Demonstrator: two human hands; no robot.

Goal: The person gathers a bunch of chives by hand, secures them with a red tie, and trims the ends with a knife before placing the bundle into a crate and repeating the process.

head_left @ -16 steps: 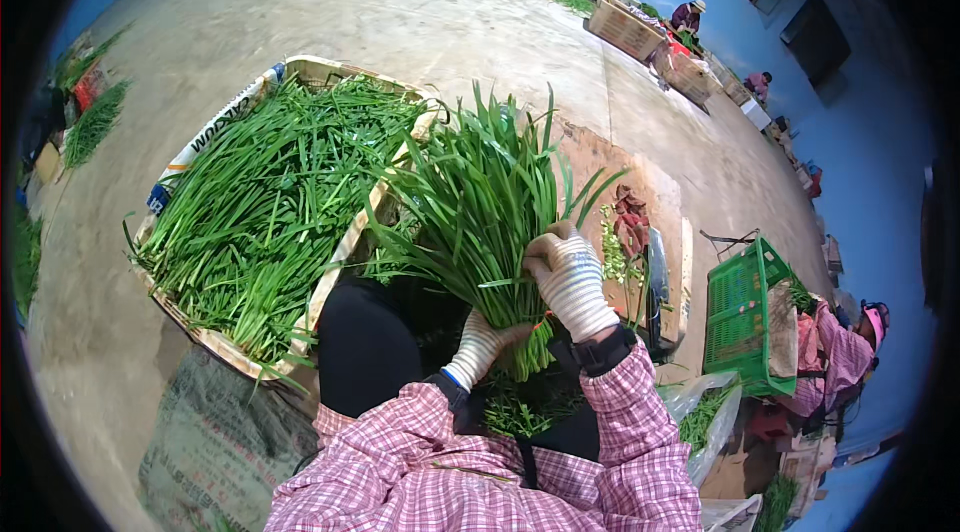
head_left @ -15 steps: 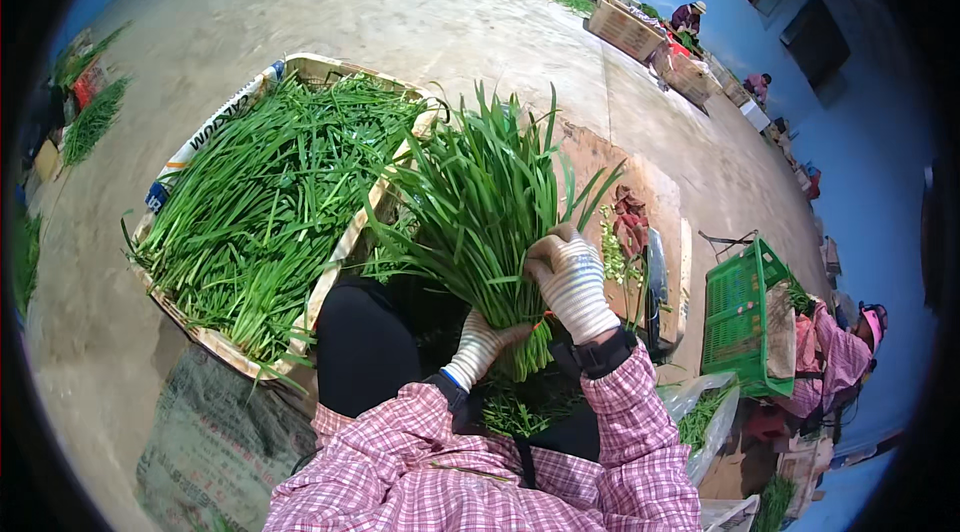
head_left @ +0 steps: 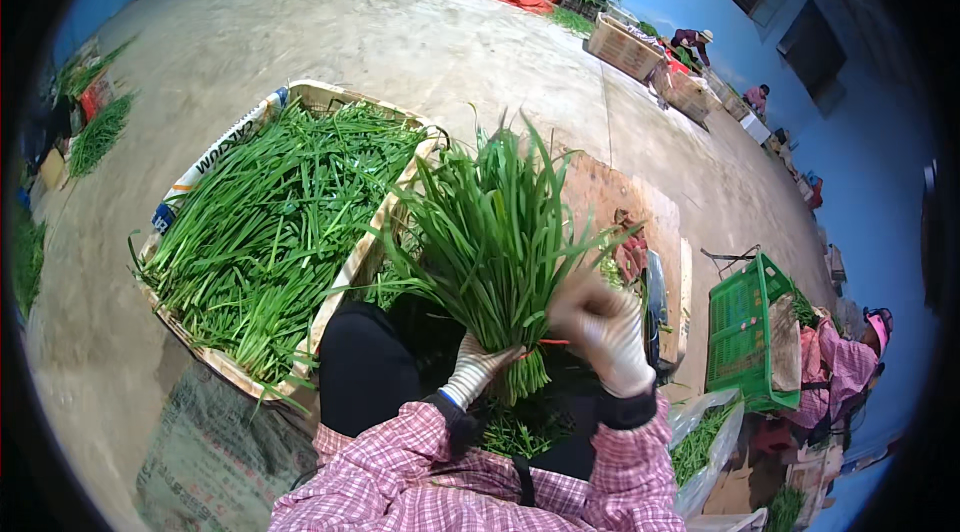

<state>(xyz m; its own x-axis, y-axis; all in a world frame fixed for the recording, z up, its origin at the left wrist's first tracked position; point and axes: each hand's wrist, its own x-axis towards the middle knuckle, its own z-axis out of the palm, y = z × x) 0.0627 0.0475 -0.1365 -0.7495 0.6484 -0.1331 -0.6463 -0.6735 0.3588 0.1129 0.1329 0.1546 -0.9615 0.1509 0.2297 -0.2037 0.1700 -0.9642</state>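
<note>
A thick bundle of garlic chives (head_left: pixel 490 252) stands upright over my lap, leaves fanned upward and cut ends below. Wrapped round its lower stems, my gloved left hand (head_left: pixel 476 368) grips it. A thin red tie (head_left: pixel 553 341) sticks out to the right from the stems beside that hand's thumb. My right hand (head_left: pixel 606 334), in a striped glove, is raised just right of the bundle near the tie. Motion smears its fingers, so whether they hold anything is unclear. Loose chives (head_left: pixel 270 232) fill the crate to my left.
The crate's pale rim (head_left: pixel 335 287) runs close by my left knee. On the right, a wooden board (head_left: pixel 640 202) carries a dark red cloth (head_left: pixel 630 247) and trimmings. Beyond it are a green basket (head_left: pixel 735 332), a plastic bag of greens (head_left: pixel 712 442) and a seated person (head_left: pixel 845 362).
My right hand has moved from against the stems to the right and slightly down, now blurred. The red tie's end now juts outward. My left hand keeps its grip on the bundle.
</note>
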